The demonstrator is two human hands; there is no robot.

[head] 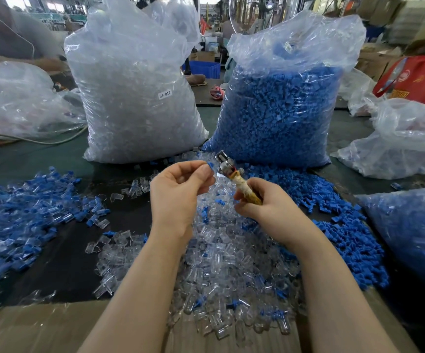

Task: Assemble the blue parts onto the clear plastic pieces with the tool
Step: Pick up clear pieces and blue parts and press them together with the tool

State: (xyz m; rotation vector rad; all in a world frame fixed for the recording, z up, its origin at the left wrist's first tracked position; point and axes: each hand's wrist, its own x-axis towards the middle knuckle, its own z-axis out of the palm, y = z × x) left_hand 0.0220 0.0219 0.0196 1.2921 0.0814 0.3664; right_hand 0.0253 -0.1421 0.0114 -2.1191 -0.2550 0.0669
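The left hand [178,189] is pinching a small blue part [210,166] beside the metal tip of the tool [234,175], which the right hand [262,202] is gripping above the clear plastic pieces [231,263] on the table [61,250].

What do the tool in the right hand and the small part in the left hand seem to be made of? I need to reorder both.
Tool: the head looks like bright polished metal, given its mirror-like glints; the handle seems wrapped in yellowed tape or cloth, matte and worn. Small part: apparently moulded plastic, opaque blue with a dull finish, matching the blue pieces in the bag.
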